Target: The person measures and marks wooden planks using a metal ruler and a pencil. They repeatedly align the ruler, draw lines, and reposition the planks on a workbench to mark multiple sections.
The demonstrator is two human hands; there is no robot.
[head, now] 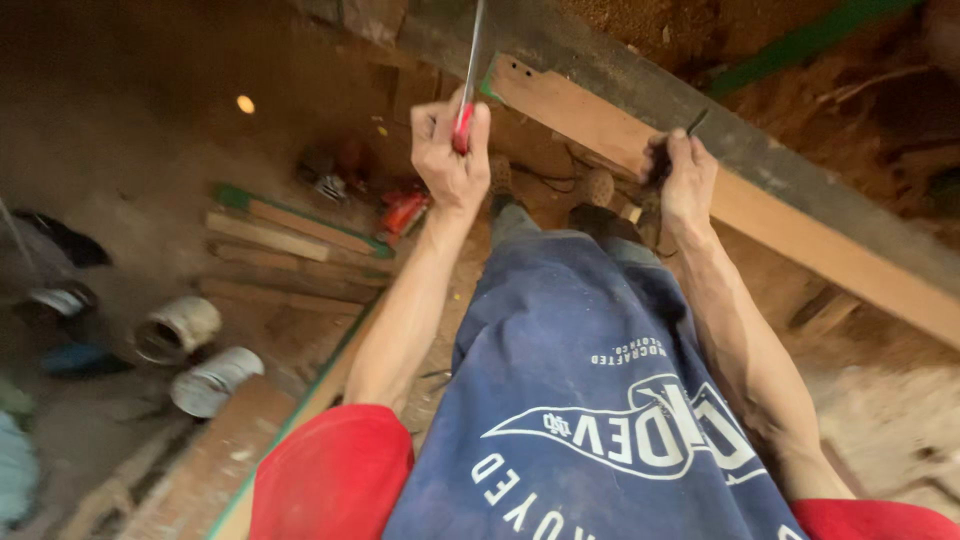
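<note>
A person in a blue shirt with red sleeves works overhead at a wooden plank point(640, 150) fixed along a dark beam point(800, 170). The left hand point(452, 150) is closed around the red handle of a long tool point(468, 80) raised near the plank's green-edged end; the right hand point(688, 178) pinches a small dark piece point(696, 124) against the plank's upper edge. The piece appears not yet driven in, so the fixing looks to be at an early stage. On the floor lie planks point(290, 235) and two cans point(195, 355).
</note>
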